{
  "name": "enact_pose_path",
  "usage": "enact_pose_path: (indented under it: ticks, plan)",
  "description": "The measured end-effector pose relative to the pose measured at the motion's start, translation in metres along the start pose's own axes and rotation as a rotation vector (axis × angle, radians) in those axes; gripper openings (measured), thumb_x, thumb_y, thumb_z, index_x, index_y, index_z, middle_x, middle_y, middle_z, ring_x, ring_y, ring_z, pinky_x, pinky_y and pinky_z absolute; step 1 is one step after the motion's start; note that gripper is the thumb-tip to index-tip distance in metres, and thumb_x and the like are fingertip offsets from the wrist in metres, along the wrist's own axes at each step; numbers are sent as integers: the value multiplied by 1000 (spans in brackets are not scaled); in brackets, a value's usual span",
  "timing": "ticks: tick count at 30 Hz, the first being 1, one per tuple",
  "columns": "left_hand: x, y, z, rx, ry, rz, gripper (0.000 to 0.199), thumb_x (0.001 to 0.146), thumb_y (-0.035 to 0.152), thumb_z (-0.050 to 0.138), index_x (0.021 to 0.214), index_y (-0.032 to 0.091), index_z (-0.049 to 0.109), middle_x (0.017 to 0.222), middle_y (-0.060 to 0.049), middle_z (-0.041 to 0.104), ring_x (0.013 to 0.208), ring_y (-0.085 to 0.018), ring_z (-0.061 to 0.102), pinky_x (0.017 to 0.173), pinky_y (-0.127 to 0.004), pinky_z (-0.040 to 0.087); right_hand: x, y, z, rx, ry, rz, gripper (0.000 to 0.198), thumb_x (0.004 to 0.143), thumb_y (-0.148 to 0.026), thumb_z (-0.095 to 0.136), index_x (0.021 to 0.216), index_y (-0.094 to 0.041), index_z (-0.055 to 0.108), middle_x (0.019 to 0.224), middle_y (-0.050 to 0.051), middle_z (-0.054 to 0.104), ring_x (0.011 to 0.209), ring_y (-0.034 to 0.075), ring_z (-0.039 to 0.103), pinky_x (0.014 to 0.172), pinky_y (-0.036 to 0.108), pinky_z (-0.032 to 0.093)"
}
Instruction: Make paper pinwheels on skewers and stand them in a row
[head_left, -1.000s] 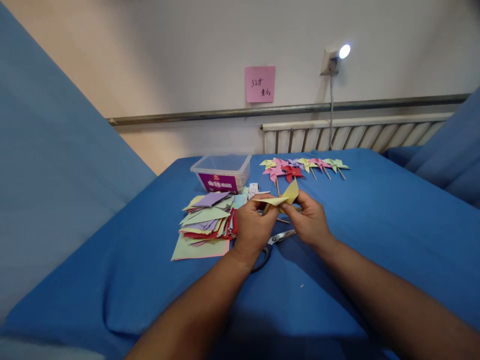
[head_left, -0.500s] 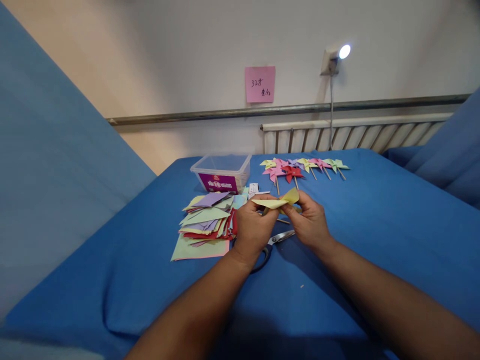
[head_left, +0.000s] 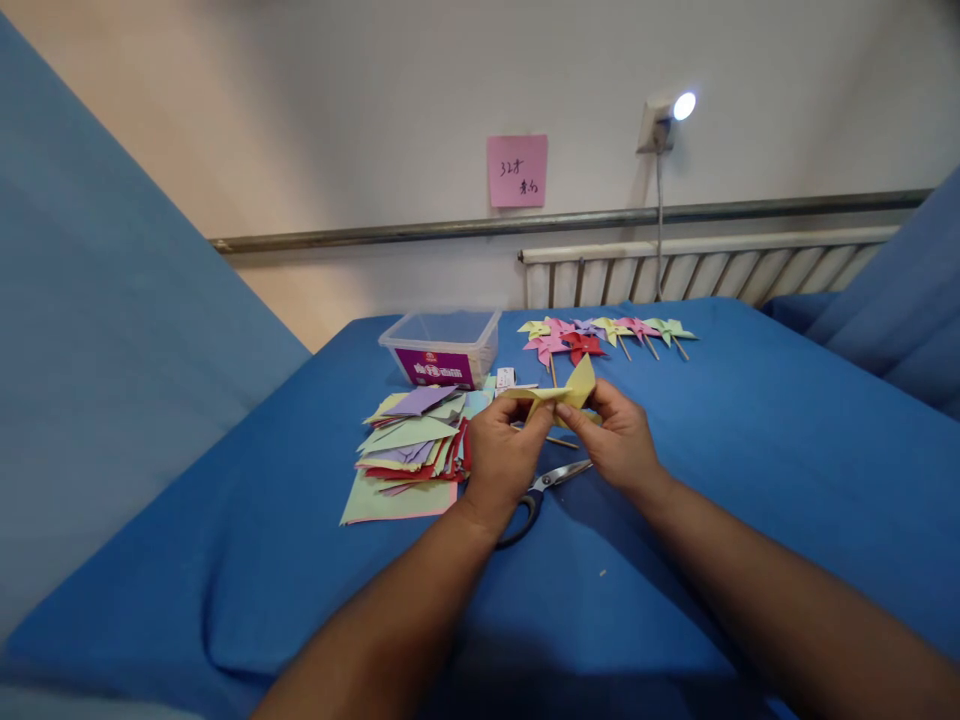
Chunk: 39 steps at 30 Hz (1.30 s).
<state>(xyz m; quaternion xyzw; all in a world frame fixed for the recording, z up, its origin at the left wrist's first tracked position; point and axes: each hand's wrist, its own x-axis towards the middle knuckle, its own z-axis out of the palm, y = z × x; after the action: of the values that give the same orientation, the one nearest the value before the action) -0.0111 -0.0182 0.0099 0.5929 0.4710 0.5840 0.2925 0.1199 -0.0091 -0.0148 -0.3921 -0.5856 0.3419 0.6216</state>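
Observation:
A yellow paper pinwheel with its blades partly folded is held between both hands, above the table. My left hand pinches its left side, thumb on top. From the right, my right hand grips it with thumb and fingers; the two thumbs nearly meet at its middle. Beneath the hands lie scissors with dark handles, blades pointing right. Part of a thin wooden stick shows just under the paper. The fingers' undersides are hidden.
Left of my hands is a stack of coloured paper. Behind it stand a clear plastic box and a small white box. Several finished pinwheels on sticks lie at the back of the blue-covered table.
The yellow paper has tilted, and its right blade now stands more upright. My left thumb has moved in toward the middle of the paper. Scissors and stack stay put.

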Motion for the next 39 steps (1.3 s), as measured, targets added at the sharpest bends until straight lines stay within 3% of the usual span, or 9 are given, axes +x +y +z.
enact_pose_path:
  ticks: [7, 20, 39]
  plan:
    - [-2, 5, -1, 59, 6, -20, 20, 73, 33, 67, 80, 16, 73, 74, -4, 71, 67, -15, 63, 65, -25, 47, -1, -4, 2, 76, 15, 43, 13, 76, -29, 67, 83, -20, 62, 80, 0, 67, 75, 15, 60, 74, 30, 48]
    - [-2, 9, -1, 94, 2, 62, 13, 76, 27, 65, 80, 17, 72, 75, -2, 71, 70, -14, 64, 68, -24, 47, -1, -5, 1, 41, -6, 50, 16, 77, -32, 66, 88, -20, 65, 84, 1, 68, 77, 16, 61, 74, 30, 48]
    - [-3, 8, 0, 141, 18, 40, 16, 75, 29, 65, 82, 18, 75, 75, -3, 73, 69, -15, 65, 67, -25, 48, -3, -7, 2, 42, 1, 49, 14, 79, -32, 64, 86, -20, 63, 80, 0, 66, 75, 15, 59, 71, 28, 46]
